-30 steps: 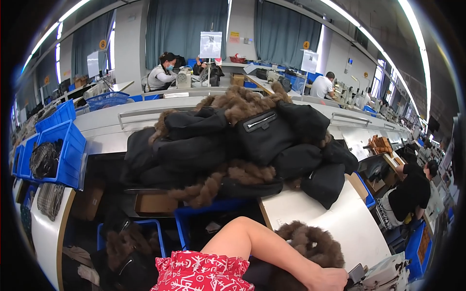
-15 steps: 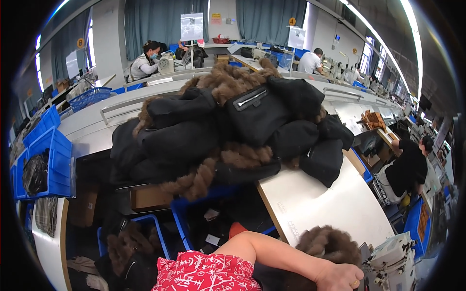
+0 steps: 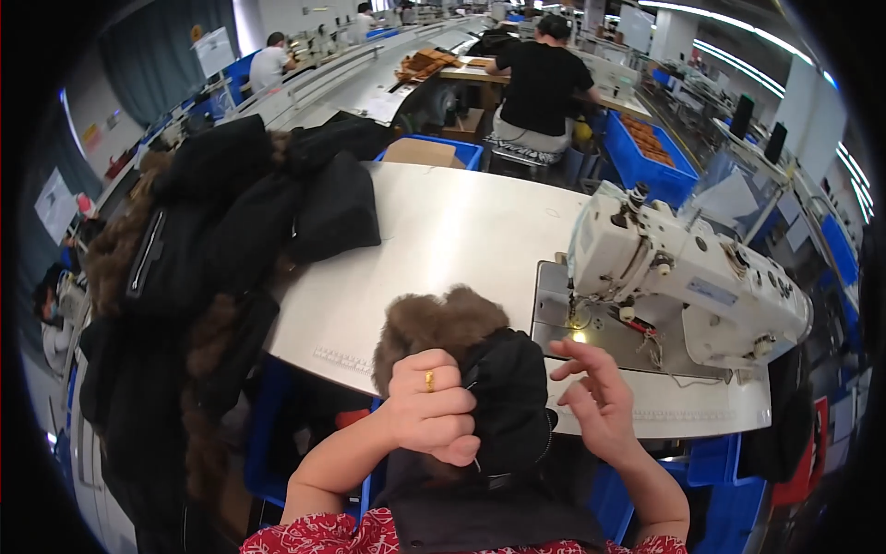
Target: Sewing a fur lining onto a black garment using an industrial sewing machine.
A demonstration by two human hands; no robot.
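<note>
In front of me at the table's near edge is a black fabric bag [image 3: 512, 397] with a brown fluffy strap [image 3: 443, 319] bunched behind it. My left hand [image 3: 434, 406], with a gold ring, is closed at the bag's left side and grips it; the fingertips are hidden. My right hand [image 3: 595, 397] is raised just right of the bag, fingers bent and apart, holding nothing. A zipper edge shows on the bag's right side, below my right hand.
A white sewing machine [image 3: 683, 286] stands on the white table [image 3: 452, 222] at right, its lamp lit. Black bags [image 3: 231, 194] with brown fluffy straps are heaped at left. Farther back, a co-worker [image 3: 544, 83] in black sits near a blue bin [image 3: 646, 152] of orange-brown pieces.
My view has swung right, toward the sewing machine. A bag with a fluffy strap now sits in front of me. Both hands show now; earlier only one hand was visible, at the lower right.
</note>
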